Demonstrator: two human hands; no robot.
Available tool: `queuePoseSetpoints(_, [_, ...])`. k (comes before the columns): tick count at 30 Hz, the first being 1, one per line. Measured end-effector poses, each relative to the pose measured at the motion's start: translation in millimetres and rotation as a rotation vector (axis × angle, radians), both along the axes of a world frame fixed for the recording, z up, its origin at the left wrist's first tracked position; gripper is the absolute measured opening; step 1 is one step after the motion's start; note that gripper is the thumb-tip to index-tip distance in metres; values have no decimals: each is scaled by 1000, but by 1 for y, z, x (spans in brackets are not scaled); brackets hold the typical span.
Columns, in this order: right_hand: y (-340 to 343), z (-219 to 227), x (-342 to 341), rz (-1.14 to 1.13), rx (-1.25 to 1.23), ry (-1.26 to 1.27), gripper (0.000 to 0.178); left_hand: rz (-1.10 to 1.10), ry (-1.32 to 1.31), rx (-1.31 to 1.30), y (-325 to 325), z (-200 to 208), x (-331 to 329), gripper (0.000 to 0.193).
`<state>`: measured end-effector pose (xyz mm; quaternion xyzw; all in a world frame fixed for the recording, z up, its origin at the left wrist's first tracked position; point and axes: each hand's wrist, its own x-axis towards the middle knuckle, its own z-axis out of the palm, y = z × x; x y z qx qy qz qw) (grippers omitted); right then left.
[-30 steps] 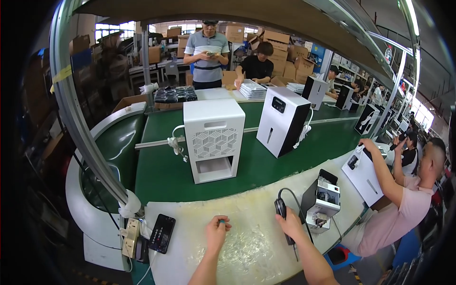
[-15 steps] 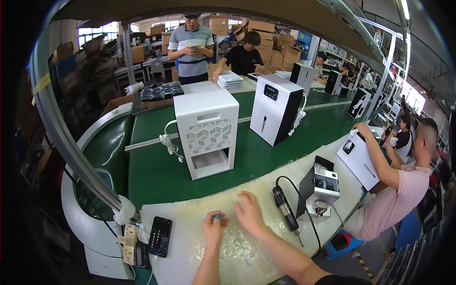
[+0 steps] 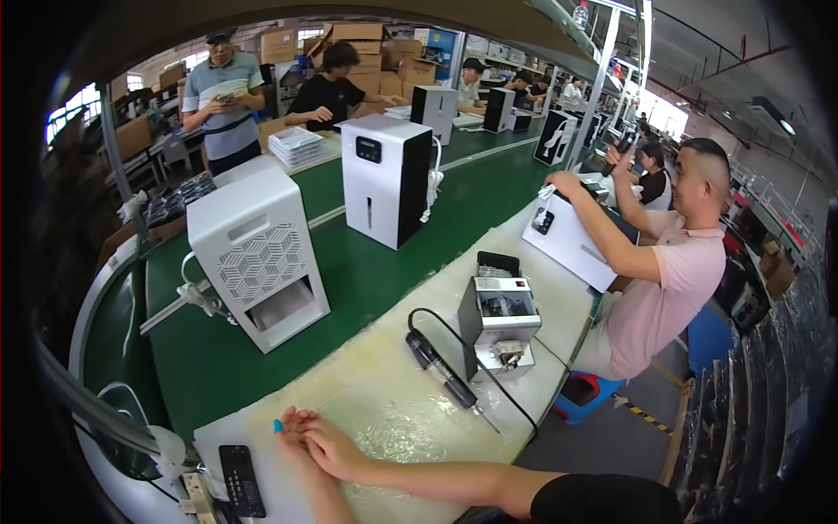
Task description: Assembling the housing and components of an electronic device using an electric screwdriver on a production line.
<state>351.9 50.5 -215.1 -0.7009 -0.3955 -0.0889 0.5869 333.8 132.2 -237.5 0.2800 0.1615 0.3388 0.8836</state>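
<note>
The head view is showing your two hands meeting low on the table (image 3: 410, 410), near its front edge. Your right hand (image 3: 327, 447) is lying over your left hand (image 3: 292, 428), fingers curled and pressed together, and a small blue piece (image 3: 278, 426) is poking out at the left hand's fingertips. It looks pinched there, though whether the right hand is gripping it too cannot be told, since the fingers are covering each other.

You seem to be working the blue piece between both hands, still at the handling stage and not yet at any fitting. The next move is probably calling for a firm pinch on the piece and a free right hand for the screwdriver (image 3: 441, 375), which is lying well to the right of your hands, its cable looping back toward the grey box (image 3: 497, 323) beyond it.

A black remote (image 3: 242, 480) is lying flat just left of your hands, near the table corner. On the green belt (image 3: 367, 271) behind the table, a white unit (image 3: 257, 258) is standing upright with its open slot facing you, well apart from your hands, and a second unit (image 3: 384, 179) is standing farther along. To the right, a co-worker in a pink shirt (image 3: 672, 279) is holding another white unit at the table's far end
</note>
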Motion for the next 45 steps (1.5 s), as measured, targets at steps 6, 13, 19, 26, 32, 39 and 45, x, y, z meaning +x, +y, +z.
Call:
queuePoseSetpoints(6, [10, 10, -4, -77, 89, 609, 28, -10, 23, -46, -9, 14, -3, 44])
queuePoseSetpoints(13, [3, 17, 1, 22, -126, 650, 38, 93, 108, -64, -21, 35, 1, 44])
queuePoseSetpoints(19, [0, 5, 5, 104, 5, 505, 42, 57, 378, 408, -26, 27, -2, 45])
queuePoseSetpoints(26, [-11, 18, 20, 204, -179, 357, 32, 86, 260, 84, -24, 23, -1, 42])
queuePoseSetpoints(32, [-47, 177, 191, -210, 118, -46, 15, 31, 168, 183, -23, 17, -6, 35])
queuePoseSetpoints(39, [-92, 249, 437, -758, -677, -607, 39, 31, 318, 311, -27, 22, -2, 25])
queuePoseSetpoints(45, [-106, 254, 551, -763, -855, -661, 54, 19, 430, 370, -23, 22, 1, 19])
